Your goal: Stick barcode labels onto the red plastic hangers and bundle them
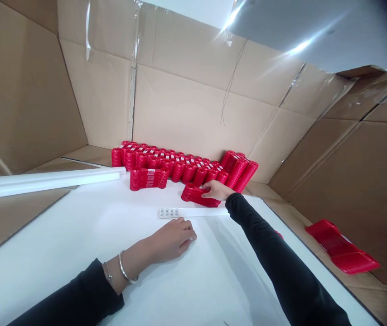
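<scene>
My right hand (217,190) reaches to the far side of the white table, its thumb and fingers closed on the right part of a red ribbed bundle (193,194). The bundle lies on its side and looks like a stack of thin plastic pieces. Nearer to me, my left hand (175,237) rests on the table with its fingers curled in; whether something small is pinched at the fingertips I cannot make out. Just beyond it lies a white strip (200,212) with several small barcode labels (169,212) at its left end.
Rows of red bundles (152,158) line the back cardboard wall, with taller ones (239,170) stacked at the right. One bundle (148,178) stands before the row. White rolls (57,181) lie at left. Another red bundle (343,249) is beyond the table's right edge.
</scene>
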`<action>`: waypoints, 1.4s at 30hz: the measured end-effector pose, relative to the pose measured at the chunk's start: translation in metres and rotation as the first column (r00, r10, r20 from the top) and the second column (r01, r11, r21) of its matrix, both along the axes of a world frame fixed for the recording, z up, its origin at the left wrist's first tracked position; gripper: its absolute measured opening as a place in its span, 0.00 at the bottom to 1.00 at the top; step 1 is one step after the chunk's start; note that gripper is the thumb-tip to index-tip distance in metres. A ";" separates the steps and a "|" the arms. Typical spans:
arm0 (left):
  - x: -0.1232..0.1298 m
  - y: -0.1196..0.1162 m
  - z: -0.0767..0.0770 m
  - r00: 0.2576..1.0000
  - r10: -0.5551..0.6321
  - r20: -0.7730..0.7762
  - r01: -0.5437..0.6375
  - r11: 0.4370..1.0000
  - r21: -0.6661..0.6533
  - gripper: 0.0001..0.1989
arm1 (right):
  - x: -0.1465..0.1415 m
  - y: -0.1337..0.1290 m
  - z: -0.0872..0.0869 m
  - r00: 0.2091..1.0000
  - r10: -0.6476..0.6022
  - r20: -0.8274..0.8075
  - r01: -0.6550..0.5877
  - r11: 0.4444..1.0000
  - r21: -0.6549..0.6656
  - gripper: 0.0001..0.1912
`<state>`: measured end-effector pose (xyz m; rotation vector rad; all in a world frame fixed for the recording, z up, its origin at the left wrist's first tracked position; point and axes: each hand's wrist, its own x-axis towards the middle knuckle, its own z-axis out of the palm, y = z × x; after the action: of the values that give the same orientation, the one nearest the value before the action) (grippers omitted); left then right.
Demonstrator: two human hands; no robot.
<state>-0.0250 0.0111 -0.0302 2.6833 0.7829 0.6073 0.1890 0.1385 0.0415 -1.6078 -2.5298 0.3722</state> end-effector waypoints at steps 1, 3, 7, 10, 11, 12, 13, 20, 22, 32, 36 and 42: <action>0.000 0.000 -0.001 1.000 -0.001 -0.001 0.001 1.000 -0.003 0.09 | 0.001 0.000 0.001 1.000 -0.003 -0.012 0.003 1.000 0.010 0.07; 0.000 0.000 -0.002 1.000 -0.006 0.004 0.006 1.000 -0.020 0.09 | 0.003 -0.001 0.004 0.999 -0.006 -0.035 0.007 1.000 0.029 0.08; -0.001 0.005 0.001 0.990 0.083 0.118 -0.074 0.994 -0.077 0.11 | 0.005 -0.021 0.015 0.996 -0.012 -0.085 0.019 0.997 0.078 0.11; -0.003 0.010 0.012 0.903 0.313 0.294 -0.282 0.948 -0.144 0.11 | 0.000 -0.055 0.016 0.993 0.018 -0.115 -0.009 0.997 0.077 0.11; -0.004 0.011 0.016 0.871 0.372 0.323 -0.334 0.928 -0.167 0.11 | -0.003 -0.068 0.013 0.991 0.040 -0.124 -0.033 0.998 0.060 0.11; -0.006 0.011 0.020 0.859 0.400 0.320 -0.359 0.916 -0.181 0.14 | -0.007 -0.081 0.008 0.991 0.073 -0.114 -0.068 0.997 0.049 0.09; -0.009 0.011 0.025 0.874 0.397 0.280 -0.357 0.916 -0.184 0.16 | -0.011 -0.093 0.002 0.991 0.086 -0.101 -0.082 0.996 0.040 0.07; -0.042 0.027 0.043 0.923 0.385 -0.010 -0.378 0.900 -0.216 0.23 | -0.021 -0.130 -0.022 0.997 0.058 -0.044 -0.060 0.997 -0.043 0.09; -0.049 0.035 0.042 0.899 0.438 0.012 -0.427 0.882 -0.199 0.22 | -0.020 -0.127 -0.018 0.992 0.087 -0.087 -0.092 0.994 -0.062 0.11; -0.013 0.004 0.038 0.981 0.167 -0.094 -0.172 0.984 -0.045 0.10 | -0.059 -0.069 -0.039 0.942 0.266 -0.203 -0.209 0.941 0.265 0.10; -0.023 0.021 0.033 0.900 0.437 -0.003 -0.436 0.899 0.034 0.08 | -0.062 -0.065 -0.044 0.946 0.265 -0.187 -0.214 0.944 0.252 0.07; -0.034 0.032 0.019 0.916 0.368 -0.161 -0.362 0.930 0.063 0.10 | -0.061 -0.071 -0.044 0.937 0.289 -0.194 -0.232 0.934 0.272 0.06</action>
<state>-0.0594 0.0435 -0.0113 2.6596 1.3533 0.4749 0.1277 0.0675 -0.0029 -1.0749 -2.4955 0.2419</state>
